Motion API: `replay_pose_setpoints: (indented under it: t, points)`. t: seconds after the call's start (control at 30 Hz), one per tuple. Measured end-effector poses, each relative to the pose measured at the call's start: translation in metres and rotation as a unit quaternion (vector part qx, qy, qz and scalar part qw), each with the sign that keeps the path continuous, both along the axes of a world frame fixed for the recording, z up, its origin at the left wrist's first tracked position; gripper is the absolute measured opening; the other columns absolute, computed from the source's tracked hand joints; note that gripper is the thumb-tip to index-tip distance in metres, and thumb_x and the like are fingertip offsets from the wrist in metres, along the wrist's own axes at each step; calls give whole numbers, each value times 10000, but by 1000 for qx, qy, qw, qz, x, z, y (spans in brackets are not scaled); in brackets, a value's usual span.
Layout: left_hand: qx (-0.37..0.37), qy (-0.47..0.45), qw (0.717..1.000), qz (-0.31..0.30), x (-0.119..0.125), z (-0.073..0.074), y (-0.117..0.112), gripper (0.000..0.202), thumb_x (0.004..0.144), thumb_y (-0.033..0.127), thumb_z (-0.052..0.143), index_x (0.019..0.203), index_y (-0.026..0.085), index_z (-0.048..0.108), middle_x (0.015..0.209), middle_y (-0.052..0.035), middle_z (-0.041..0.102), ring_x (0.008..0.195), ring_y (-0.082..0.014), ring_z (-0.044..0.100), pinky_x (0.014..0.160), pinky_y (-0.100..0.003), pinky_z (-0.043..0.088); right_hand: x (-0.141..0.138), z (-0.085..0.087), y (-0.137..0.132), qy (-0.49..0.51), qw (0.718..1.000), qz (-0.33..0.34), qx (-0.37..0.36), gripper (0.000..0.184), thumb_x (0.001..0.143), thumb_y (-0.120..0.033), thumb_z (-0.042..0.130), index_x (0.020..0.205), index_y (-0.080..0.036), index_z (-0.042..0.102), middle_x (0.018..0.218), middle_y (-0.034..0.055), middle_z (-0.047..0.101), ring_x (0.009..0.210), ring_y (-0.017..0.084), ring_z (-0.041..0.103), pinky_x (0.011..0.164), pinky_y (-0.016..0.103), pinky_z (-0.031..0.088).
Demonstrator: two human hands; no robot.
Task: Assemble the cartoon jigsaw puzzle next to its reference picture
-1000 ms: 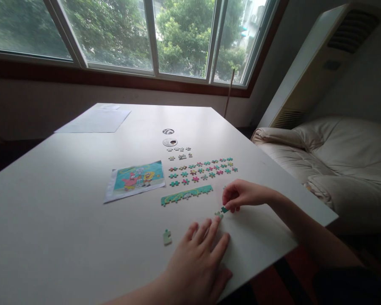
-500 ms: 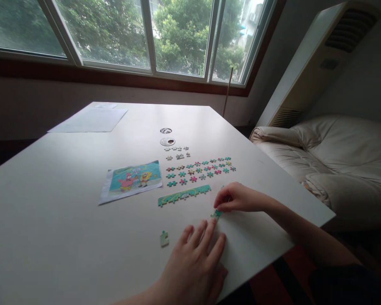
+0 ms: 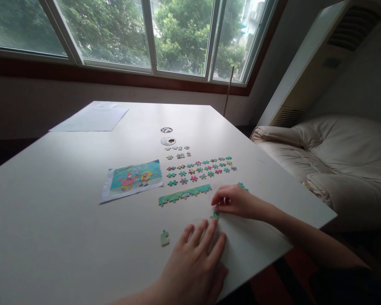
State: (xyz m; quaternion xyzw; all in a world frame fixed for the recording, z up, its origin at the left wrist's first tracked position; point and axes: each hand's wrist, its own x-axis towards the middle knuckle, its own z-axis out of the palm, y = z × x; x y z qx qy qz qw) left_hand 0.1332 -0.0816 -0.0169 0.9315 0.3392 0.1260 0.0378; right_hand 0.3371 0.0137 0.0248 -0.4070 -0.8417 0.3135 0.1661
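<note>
table (image 3: 66,203) white | joined strip (image 3: 184,194) green-yellow | loose pieces (image 3: 200,167) teal, pink | picture (image 3: 132,179) teal cartoon

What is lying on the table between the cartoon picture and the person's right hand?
In the head view, a joined green strip of puzzle pieces lies between the cartoon picture and the right hand.

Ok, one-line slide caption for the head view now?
Right hand holds a puzzle piece against the white table by the flat left hand, near an assembled strip and reference picture.
</note>
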Motion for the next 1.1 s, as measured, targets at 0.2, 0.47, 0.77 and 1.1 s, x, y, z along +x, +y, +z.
replay_pose_setpoints:
  t: [0.2,0.47,0.77,1.1]
  points:
    - [13,-7,1000,8,-2,-1,-1,460,918,495,351,1286,244,465,1433,-107,400,1241,-316,423,961,-452,375,7,3,1,-13,999,13,43,84,787,-219,632,773,-150,679,754,33,617,631,100,540,579,197,428]
    - [-98,18,994,-50,-2,16,5,469,918,442,387,1326,213,416,1467,-118,348,1321,-331,333,1043,-502,316,9,4,3,-50,999,5,20,110,792,-259,637,799,-176,709,781,38,649,692,127,573,632,220,427]
    - [-106,36,992,-64,-2,20,5,503,876,372,481,1342,206,387,1492,-158,275,1343,-366,284,1046,-557,294,10,10,5,-40,998,11,38,151,841,-248,580,857,-174,710,827,49,666,740,137,594,701,236,445]
    - [-140,50,987,-59,-2,30,6,485,892,386,472,1344,234,385,1490,-126,297,1346,-341,292,1064,-555,275,19,15,8,-27,998,60,2,208,870,-270,542,933,-167,711,904,71,663,774,135,609,712,229,459]
